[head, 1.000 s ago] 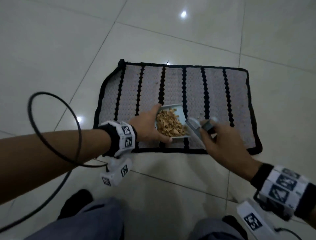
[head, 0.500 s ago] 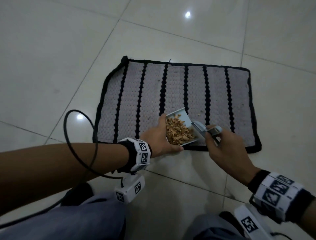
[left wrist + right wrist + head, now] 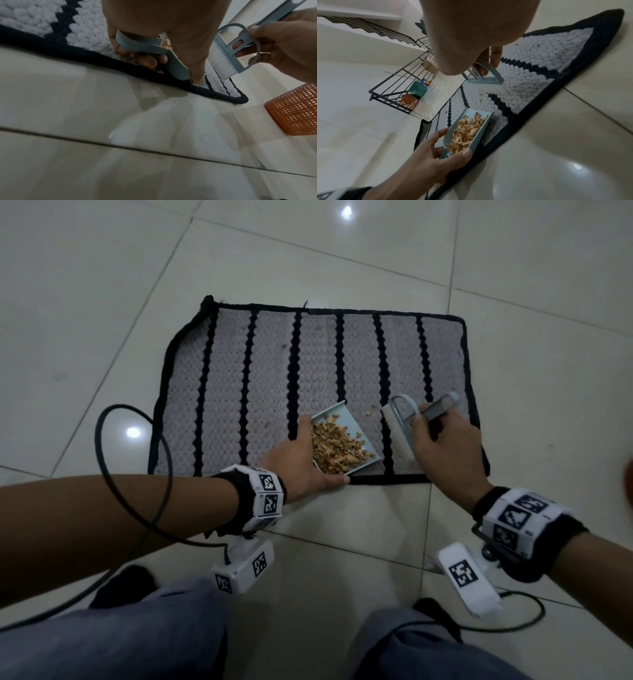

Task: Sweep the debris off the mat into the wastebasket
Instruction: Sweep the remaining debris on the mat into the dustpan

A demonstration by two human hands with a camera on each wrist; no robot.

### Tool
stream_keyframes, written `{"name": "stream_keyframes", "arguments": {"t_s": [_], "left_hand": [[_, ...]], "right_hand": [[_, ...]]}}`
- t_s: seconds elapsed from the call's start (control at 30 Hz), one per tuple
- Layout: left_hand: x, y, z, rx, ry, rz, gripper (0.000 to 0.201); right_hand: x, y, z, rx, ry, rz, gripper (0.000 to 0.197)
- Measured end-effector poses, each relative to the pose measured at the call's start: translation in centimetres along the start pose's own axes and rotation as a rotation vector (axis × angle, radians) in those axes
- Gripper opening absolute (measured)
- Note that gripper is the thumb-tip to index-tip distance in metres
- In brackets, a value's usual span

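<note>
Left hand [image 3: 301, 463] grips a pale blue dustpan [image 3: 356, 433] heaped with tan debris [image 3: 337, 448], resting on the near edge of the striped mat [image 3: 274, 378]. Right hand [image 3: 445, 450] grasps a small brush [image 3: 399, 422] (white bristles down on the mat), just beside the pan. A few crumbs [image 3: 371, 409] lie between them. An orange mesh wastebasket [image 3: 295, 109] stands on the floor [image 3: 102, 285] near the mat's corner.
</note>
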State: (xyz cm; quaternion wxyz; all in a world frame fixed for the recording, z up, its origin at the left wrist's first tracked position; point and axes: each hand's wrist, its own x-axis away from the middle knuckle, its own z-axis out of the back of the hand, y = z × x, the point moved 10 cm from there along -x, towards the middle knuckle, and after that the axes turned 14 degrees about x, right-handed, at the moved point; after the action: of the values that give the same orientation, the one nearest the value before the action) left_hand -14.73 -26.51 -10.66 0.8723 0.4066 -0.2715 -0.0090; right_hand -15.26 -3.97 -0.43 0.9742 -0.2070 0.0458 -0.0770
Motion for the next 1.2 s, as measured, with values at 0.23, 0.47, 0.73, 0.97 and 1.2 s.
{"name": "stream_keyframes", "arguments": {"t_s": [0.23,0.47,0.73,0.97,1.2], "left_hand": [[-1.2,0.4,-0.2,-0.002,0.004,0.001,0.128],[-1.5,0.5,-0.1,-0.045,0.054,-0.006,0.123],[-1.6,0.5,-0.2,-0.065,0.092,-0.018,0.121],[-2.6,3.0,1.3,-0.075,0.075,-0.09,0.119],[-4.0,6.4,3.3,-0.132,0.026,-0.199,0.121]], "right_hand": [[-2.6,-0.3,-1.9,0.034,-0.066,0.08,0.026],[-2.4,-1.9,-3.6,0.134,-0.079,0.177,0.026],[-0.5,-2.7,-3.6,0.12,-0.096,0.189,0.021],[-0.9,-2.5,-2.5,0.098,-0.057,0.152,0.025],[-2.5,-2.7,0.9,0.035,-0.016,0.095,0.033]]}}
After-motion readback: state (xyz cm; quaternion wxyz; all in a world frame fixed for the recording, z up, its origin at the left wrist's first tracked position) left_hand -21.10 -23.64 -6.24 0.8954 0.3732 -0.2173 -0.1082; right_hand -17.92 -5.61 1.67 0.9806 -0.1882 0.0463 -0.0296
